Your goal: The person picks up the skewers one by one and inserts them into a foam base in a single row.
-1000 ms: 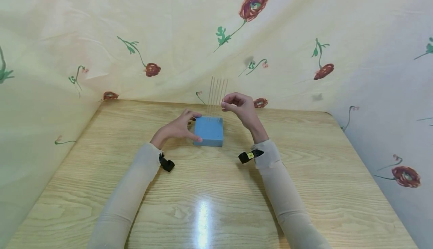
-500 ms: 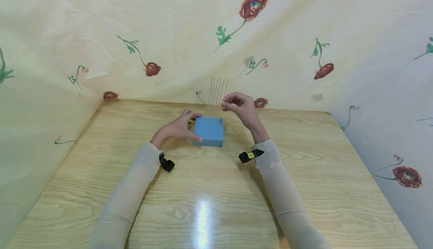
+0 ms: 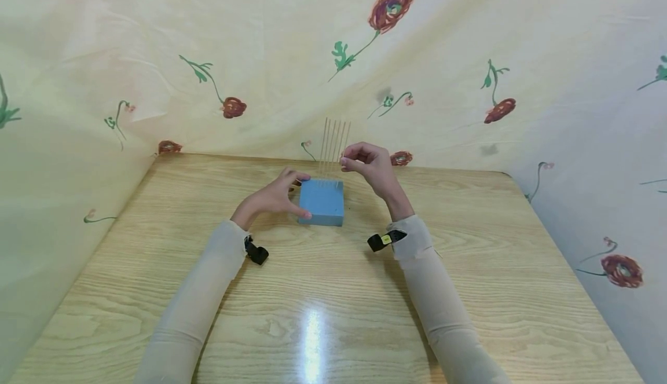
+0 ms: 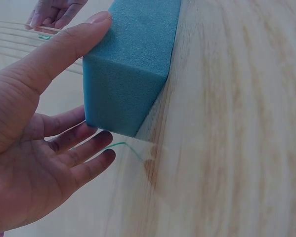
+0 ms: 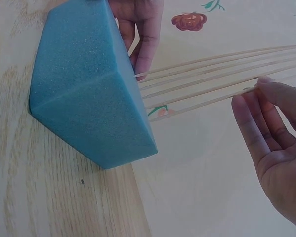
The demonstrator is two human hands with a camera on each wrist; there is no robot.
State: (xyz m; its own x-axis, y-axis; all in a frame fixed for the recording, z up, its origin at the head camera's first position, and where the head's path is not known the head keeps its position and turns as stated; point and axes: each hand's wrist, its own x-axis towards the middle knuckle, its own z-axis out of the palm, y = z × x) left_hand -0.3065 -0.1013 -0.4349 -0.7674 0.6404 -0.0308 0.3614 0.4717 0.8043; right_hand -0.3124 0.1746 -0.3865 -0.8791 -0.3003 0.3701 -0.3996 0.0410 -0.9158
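A blue foam block (image 3: 321,201) sits on the wooden table, with several thin wooden sticks (image 3: 323,146) standing in a row from its top near the back edge. My left hand (image 3: 270,197) holds the block's left side, thumb at the front edge and fingers toward the back. In the left wrist view, that thumb lies on the foam block (image 4: 125,89) and the lower fingers spread beneath its corner. My right hand (image 3: 374,167) pinches the rightmost stick (image 5: 202,104) between thumb and fingertips, partway up. That stick's lower end meets the foam in the right wrist view.
The wooden table (image 3: 292,291) ends at a flower-patterned cloth (image 3: 292,36) hanging close behind the sticks. More of the cloth (image 3: 589,158) hangs along the right side. A small dark speck (image 5: 82,181) lies on the table beside the block.
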